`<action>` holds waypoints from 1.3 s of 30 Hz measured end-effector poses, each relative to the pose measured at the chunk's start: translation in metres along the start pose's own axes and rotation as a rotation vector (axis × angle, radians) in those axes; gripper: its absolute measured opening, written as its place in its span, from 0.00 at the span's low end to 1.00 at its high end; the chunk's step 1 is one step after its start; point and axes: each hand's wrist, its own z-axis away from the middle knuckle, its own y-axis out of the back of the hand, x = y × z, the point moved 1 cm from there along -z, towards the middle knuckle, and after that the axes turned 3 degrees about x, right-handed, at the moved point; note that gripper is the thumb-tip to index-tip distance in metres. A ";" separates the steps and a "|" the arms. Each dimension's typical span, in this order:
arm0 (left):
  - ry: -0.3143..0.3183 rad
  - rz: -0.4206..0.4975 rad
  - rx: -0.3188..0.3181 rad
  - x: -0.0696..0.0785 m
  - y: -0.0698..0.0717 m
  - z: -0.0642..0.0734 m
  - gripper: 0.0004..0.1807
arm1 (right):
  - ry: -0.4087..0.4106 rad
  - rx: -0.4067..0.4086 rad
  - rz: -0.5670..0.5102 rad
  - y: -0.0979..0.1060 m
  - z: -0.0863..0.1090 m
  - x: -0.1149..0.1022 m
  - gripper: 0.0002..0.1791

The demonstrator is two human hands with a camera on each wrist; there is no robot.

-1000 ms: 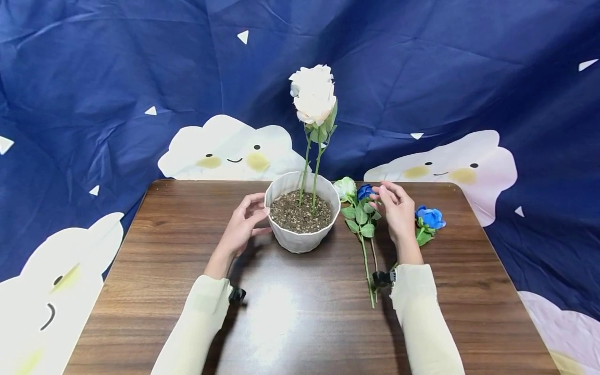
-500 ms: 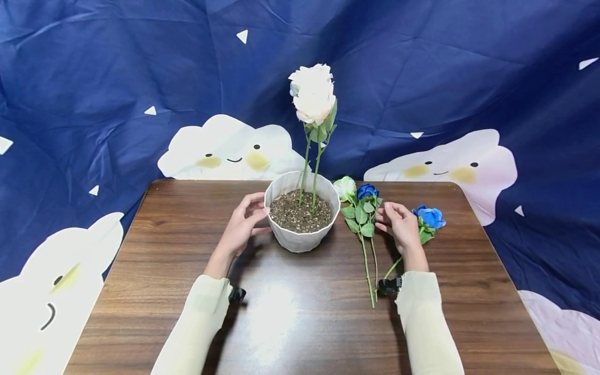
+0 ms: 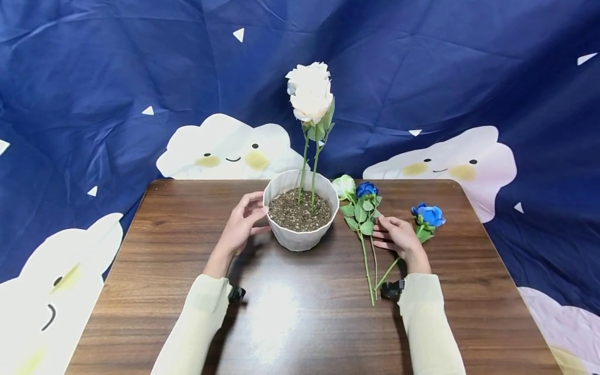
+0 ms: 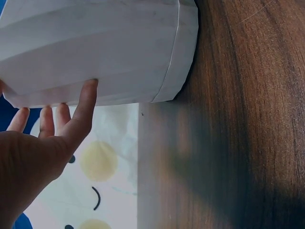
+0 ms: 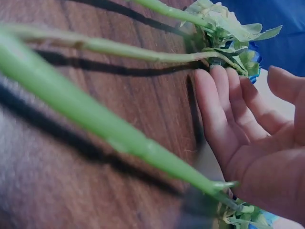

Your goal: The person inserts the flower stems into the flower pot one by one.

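Observation:
Fingertips of my left hand [image 3: 240, 226] touch the left side of a white faceted flowerpot [image 3: 301, 241]; in the left wrist view its fingers lie extended along the wall. Two white roses [image 3: 311, 94] stand upright in the pot's soil [image 3: 297, 216]. My right hand [image 3: 399, 238] is low over the table, its fingers reaching loosely toward the leaves and thin stem [image 5: 143, 55] of a dark blue rose [image 3: 367, 189]. A pale green-white rose [image 3: 345, 187] lies to the left of that one. Behind the right hand lies a brighter blue rose [image 3: 428, 215], its stem passing under the wrist.
Everything stands on a brown wooden table [image 3: 164, 291] with rounded far corners. A dark blue cloth [image 3: 117, 62] printed with smiling clouds hangs behind it and down both sides. The loose stems converge at the table's middle right.
My right hand has come back toward me from over the dark blue rose's head and dropped lower, beside its stem. The left hand stays at the flowerpot.

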 end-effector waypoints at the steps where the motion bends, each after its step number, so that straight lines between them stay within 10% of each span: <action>1: -0.002 0.000 -0.001 0.000 0.000 0.000 0.26 | -0.012 -0.013 0.008 0.000 0.000 0.000 0.27; 10: -0.024 -0.018 0.002 -0.003 0.000 0.000 0.26 | -0.073 -0.097 0.007 -0.002 -0.002 0.002 0.14; 24: 0.002 -0.012 0.000 0.002 -0.002 0.002 0.26 | -0.033 -0.100 0.050 0.003 0.000 0.002 0.30; 39: -0.001 -0.007 0.004 -0.001 -0.001 0.001 0.26 | 0.052 -0.040 -0.161 0.013 0.007 -0.015 0.22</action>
